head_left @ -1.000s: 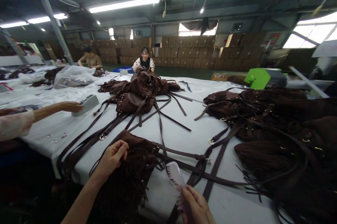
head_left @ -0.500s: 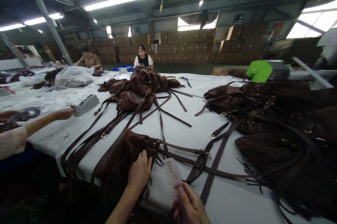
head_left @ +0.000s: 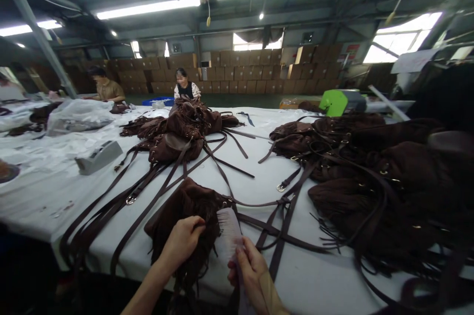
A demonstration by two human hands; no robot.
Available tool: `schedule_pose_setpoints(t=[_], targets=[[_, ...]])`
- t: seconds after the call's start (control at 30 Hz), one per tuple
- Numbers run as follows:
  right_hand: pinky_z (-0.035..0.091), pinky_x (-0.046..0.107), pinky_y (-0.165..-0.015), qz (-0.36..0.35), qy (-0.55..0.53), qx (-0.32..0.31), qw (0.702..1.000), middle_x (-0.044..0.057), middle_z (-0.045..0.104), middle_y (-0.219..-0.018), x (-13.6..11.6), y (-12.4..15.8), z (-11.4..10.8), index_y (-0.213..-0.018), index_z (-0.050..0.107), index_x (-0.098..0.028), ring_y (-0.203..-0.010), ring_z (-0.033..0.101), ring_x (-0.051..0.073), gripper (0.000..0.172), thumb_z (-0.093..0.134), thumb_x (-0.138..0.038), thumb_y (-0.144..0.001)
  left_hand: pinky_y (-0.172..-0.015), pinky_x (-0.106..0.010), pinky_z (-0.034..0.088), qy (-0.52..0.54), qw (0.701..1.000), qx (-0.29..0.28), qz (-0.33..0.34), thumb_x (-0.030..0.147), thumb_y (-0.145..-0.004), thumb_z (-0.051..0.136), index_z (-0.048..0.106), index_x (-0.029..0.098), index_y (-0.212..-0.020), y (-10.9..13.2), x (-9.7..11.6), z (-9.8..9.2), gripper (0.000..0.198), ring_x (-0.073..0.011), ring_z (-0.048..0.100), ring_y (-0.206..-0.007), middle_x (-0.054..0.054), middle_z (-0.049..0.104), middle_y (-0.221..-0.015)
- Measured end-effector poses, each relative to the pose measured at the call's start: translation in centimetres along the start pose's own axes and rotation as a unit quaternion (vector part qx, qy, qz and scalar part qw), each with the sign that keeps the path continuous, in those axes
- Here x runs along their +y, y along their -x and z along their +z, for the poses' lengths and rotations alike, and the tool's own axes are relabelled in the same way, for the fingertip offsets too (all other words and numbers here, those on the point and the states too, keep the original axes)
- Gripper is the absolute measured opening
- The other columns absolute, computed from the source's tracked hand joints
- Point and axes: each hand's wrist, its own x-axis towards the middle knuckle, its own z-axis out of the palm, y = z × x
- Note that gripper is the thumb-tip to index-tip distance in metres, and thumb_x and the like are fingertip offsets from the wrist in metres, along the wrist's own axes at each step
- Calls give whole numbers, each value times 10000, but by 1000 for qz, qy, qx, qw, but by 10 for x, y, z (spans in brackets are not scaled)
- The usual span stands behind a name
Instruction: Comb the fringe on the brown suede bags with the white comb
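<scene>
Head view: the left hand (head_left: 183,242) comes up on a forearm that slants in from the bottom edge, its back turned upward and its fingers curled inward over a dark brown, suede-like fringed bag (head_left: 188,195). Its grip is bunched, with the thumb near the bent fingers; I cannot tell whether any strands are pinched between them. The right hand (head_left: 252,266) rises from the lower right, its forearm slanting up and to the left, the thumb pressed along the near face of a pale lilac, translucent plastic comb (head_left: 230,223). This grip is closed around the comb's handle, which also shows below the fingers. The comb leans slightly left, its broad end up and its row of fine teeth facing the bag's right side; whether the teeth touch the strands I cannot tell.

The bag lies at the near edge of the white-covered table (head_left: 307,280), in front of the 2 hands. Its upper part is smooth and folded to a raised corner; lower down, thin dark fringe (head_left: 192,268) falls in uneven, tangled strands, some hanging past the table's edge. Long brown leather straps (head_left: 257,205) run from its right side across the cloth. Farther back sits a heap of similar brown bags (head_left: 185,132), and to the right lies another, larger brown pile (head_left: 365,201).
</scene>
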Motion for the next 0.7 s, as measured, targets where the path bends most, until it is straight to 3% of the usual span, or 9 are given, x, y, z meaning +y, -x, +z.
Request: schedule_pose_setpoints(t=[0.13, 0.2, 0.27, 0.33, 0.4, 0.47, 0.57, 0.63, 0.7], targets=[[497, 299, -486, -92, 87, 34, 991, 32, 644, -713, -26, -12, 24, -1407, 408, -172, -527, 608, 190, 628, 435, -566, -919, -778, -307, 474, 55, 997, 38, -30, 394, -840, 575, 726, 168, -906, 4, 20, -25, 280, -250, 676, -883, -66, 755, -909], [558, 389, -717, -166, 146, 47, 974, 121, 702, -964, -39, -17, 39, -1438, 423, -184, -781, 681, 264, 577, 467, -437, -922, -749, -295, 477, 83, 996, 36, -27, 425, -835, 586, 728, 161, -893, 4, 34, -28, 305, -240, 673, -842, -60, 754, -886], [472, 459, -967, -210, 180, 37, 960, 152, 645, -1223, -43, -23, 52, -1440, 451, -196, -1054, 630, 328, 607, 567, -345, -863, -732, -284, 479, 98, 995, 15, -8, 414, -844, 578, 730, 162, -865, 5, 47, -25, 295, -225, 669, -801, -53, 750, -857], [418, 499, -1025, -199, 165, 7, 966, 146, 632, -1264, -38, -29, 62, -1425, 477, -202, -1119, 595, 353, 634, 625, -344, -826, -732, -276, 478, 93, 996, 3, 14, 380, -844, 582, 729, 162, -808, 8, 55, -22, 266, -213, 661, -775, -49, 740, -810], [490, 451, -942, -181, 124, -25, 975, 115, 672, -1191, -29, -35, 65, -1367, 536, -211, -1024, 636, 308, 565, 613, -414, -845, -711, -259, 478, 118, 993, 20, 19, 371, -841, 598, 721, 160, -817, 13, 54, -19, 245, -189, 648, -746, -43, 720, -781], [560, 323, -679, -136, 36, -77, 987, 67, 713, -1002, -23, -38, 63, -1335, 552, -222, -749, 658, 207, 550, 607, -486, -855, -581, -221, 452, 200, 976, 83, -5, 401, -836, 618, 688, 165, -974, 19, 45, -19, 281, -132, 593, -617, -20, 685, -766], [334, 165, -332, -34, -141, -171, 975, -52, 593, -619, -29, -32, 54, -1423, 435, -224, -361, 404, 68, 690, 661, -509, -836, -454, -184, 382, 335, 928, 158, -41, 389, -789, 679, 546, 212, -1218, 27, 25, -15, 482, -58, 484, -502, -20, 654, -965], [260, 137, -299, -4, -211, -201, 957, -95, 522, -539, -41, -23, 49, -1468, 354, -231, -309, 323, 43, 771, 691, -487, -824, -541, -198, 454, 365, 922, 127, -29, 327, -741, 729, 491, 237, -1275, 31, 14, -6, 592, -67, 537, -580, -44, 632, -1092], [270, 133, -303, -3, -210, -227, 951, -88, 547, -536, -50, -17, 47, -1471, 343, -233, -304, 347, 45, 792, 702, -491, -813, -659, -242, 505, 347, 937, 42, -10, 309, -735, 736, 515, 218, -1249, 32, 7, 9, 567, -120, 592, -684, -50, 655, -1023]])
